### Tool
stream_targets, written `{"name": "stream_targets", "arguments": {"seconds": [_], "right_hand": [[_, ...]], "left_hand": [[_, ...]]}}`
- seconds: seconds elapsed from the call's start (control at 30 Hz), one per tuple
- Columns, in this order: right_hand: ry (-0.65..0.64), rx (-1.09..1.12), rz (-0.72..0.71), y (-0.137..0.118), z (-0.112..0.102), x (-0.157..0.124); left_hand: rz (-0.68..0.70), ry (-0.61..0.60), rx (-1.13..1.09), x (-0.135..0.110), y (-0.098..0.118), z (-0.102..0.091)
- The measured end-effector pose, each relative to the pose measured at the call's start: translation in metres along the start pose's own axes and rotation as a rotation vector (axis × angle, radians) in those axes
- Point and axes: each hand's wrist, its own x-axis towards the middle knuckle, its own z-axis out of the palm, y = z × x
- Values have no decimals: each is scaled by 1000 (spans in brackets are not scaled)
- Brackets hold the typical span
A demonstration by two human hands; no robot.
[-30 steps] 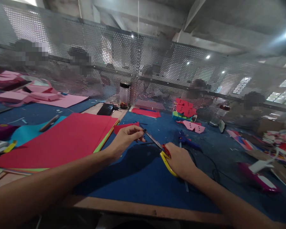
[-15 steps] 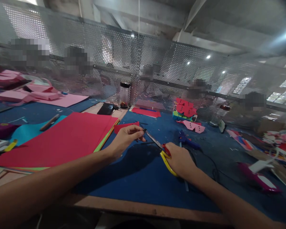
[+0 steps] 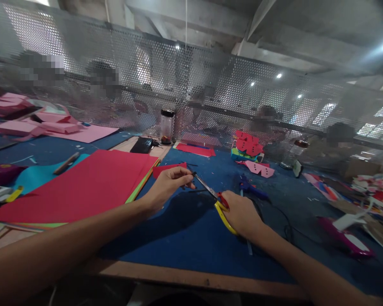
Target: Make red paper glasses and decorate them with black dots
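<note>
My right hand [image 3: 241, 212] is closed around the red-and-yellow handles of a pair of scissors [image 3: 207, 188], whose blades point up and left. At the blade tips, my left hand [image 3: 171, 183] pinches a small black piece [image 3: 193, 174], too small to make out fully. Both hands are held over the blue table surface [image 3: 178, 242]. Just behind my left hand lies a cut red paper piece [image 3: 161, 169], partly hidden by the fingers. Several tiny dark bits are near the left fingertips.
Red paper sheets [image 3: 83, 182] are stacked at left. A blue glue gun [image 3: 253, 189] with a cord lies right of the scissors. Red and pink cut shapes [image 3: 249, 146], a jar [image 3: 167, 127] and a perforated metal screen [image 3: 217, 93] stand behind. A purple tool [image 3: 346, 238] is at right.
</note>
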Motion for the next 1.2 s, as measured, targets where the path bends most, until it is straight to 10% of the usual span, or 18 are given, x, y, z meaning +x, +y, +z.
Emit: {"name": "stream_targets", "arguments": {"seconds": [1.2], "right_hand": [[13,35,0,3,4,1]], "left_hand": [[-10,33,-32,3,-3,-3]]}}
